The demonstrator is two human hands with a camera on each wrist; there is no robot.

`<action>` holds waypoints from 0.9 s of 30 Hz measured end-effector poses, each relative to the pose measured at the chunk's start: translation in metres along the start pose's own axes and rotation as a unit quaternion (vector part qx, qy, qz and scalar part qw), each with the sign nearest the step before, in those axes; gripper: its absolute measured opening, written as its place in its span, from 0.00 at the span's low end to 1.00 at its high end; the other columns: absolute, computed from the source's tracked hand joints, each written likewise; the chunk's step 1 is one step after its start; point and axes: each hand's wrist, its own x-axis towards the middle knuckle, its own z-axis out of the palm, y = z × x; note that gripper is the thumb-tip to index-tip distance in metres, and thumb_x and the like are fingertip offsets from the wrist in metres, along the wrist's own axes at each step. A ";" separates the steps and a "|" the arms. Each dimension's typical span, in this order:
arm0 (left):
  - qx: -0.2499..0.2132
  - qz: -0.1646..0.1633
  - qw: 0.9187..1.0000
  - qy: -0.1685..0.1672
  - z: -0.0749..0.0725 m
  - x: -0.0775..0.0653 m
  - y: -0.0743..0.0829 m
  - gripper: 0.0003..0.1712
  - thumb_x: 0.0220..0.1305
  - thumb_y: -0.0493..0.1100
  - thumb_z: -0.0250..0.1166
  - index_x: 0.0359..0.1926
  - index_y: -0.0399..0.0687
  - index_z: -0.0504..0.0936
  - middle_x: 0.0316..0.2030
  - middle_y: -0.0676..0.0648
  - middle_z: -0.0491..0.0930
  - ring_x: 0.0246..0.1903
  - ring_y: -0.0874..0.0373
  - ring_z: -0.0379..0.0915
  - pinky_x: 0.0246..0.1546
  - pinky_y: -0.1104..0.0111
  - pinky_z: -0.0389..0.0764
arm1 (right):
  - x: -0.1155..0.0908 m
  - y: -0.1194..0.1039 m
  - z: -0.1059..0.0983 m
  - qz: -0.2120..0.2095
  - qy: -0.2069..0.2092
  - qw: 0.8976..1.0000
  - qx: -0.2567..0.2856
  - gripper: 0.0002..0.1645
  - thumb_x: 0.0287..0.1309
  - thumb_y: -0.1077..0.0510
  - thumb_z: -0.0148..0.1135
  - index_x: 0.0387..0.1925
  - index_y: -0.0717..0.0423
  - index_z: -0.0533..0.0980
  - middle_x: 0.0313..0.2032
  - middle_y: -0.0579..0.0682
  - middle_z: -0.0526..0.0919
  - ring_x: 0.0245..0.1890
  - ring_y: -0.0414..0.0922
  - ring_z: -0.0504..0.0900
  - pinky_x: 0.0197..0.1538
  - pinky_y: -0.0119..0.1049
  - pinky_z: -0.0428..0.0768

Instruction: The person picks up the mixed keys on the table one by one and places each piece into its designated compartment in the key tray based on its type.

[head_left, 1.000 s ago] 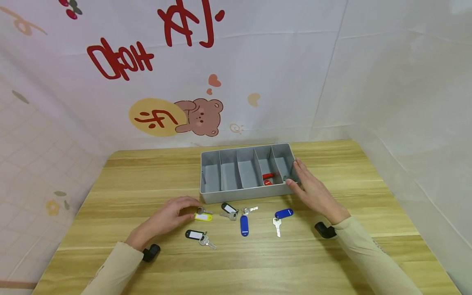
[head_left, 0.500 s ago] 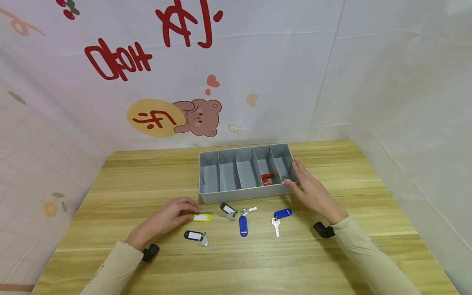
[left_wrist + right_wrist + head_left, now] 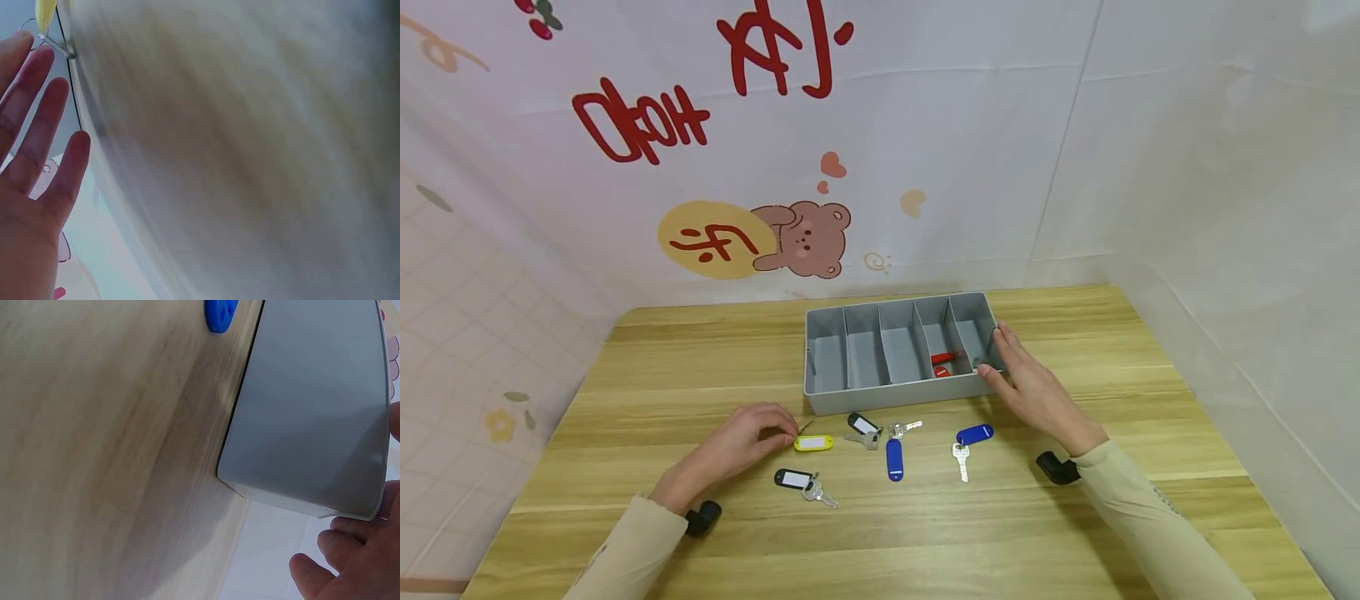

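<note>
My left hand [image 3: 741, 446] pinches the metal ring of a key [image 3: 807, 425] with a yellow key tag [image 3: 814, 443], at the table's left-middle. In the left wrist view the tag [image 3: 45, 11] hangs by the thumb and index fingertip, while the other fingers extend loosely. My right hand [image 3: 1043, 402] holds the right front corner of a grey divided tray [image 3: 887, 395], thumb over the front rim and fingers along the end wall. Red key tags [image 3: 943, 372] lie in the tray's second compartment from the right. The thumb partly hides the rightmost compartment's contents.
Keys with a black tag [image 3: 861, 424], another black tag [image 3: 793, 478], a blue tag [image 3: 894, 460] and another blue tag [image 3: 974, 434] lie before the tray on the wooden table [image 3: 925, 542]. A printed cloth [image 3: 962, 167] stands behind.
My left fingers have closed on the ring by the yellow tag, and its key has turned from lying flat to pointing upward right. The right hand stays at the tray corner.
</note>
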 end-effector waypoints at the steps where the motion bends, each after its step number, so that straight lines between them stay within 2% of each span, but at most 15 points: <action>1: 0.000 -0.002 1.000 0.007 0.000 -0.001 0.000 0.08 0.66 0.34 0.71 0.42 0.51 0.89 0.45 0.54 0.87 0.48 0.57 0.83 0.53 0.57 0.83 | 0.000 0.000 0.000 0.000 0.000 1.000 0.001 0.50 0.79 0.36 0.47 0.80 0.67 0.46 0.82 0.61 0.43 0.81 0.59 0.45 0.76 0.61 0.55; 13: -0.004 -0.030 0.997 0.074 -0.002 -0.004 0.015 0.09 0.66 0.34 0.71 0.42 0.53 0.89 0.42 0.58 0.88 0.46 0.57 0.85 0.51 0.54 0.84 | 0.000 0.001 0.000 -0.001 -0.005 1.000 0.007 0.50 0.79 0.37 0.47 0.81 0.67 0.46 0.82 0.61 0.42 0.81 0.59 0.45 0.76 0.61 0.55; 20: 0.009 -0.008 0.993 0.118 -0.003 -0.001 0.024 0.08 0.63 0.33 0.73 0.40 0.50 0.90 0.40 0.56 0.88 0.44 0.59 0.85 0.48 0.55 0.85 | 0.000 0.002 0.001 0.000 -0.004 1.000 0.010 0.50 0.79 0.36 0.47 0.81 0.66 0.45 0.82 0.61 0.41 0.81 0.59 0.45 0.75 0.61 0.55; 27: 0.005 0.002 0.990 0.138 -0.001 0.001 0.034 0.08 0.62 0.34 0.74 0.39 0.51 0.89 0.40 0.56 0.88 0.42 0.61 0.84 0.47 0.56 0.86 | 0.000 0.002 0.002 -0.002 -0.002 1.000 0.011 0.50 0.79 0.36 0.48 0.81 0.67 0.46 0.82 0.62 0.42 0.80 0.60 0.46 0.75 0.62 0.55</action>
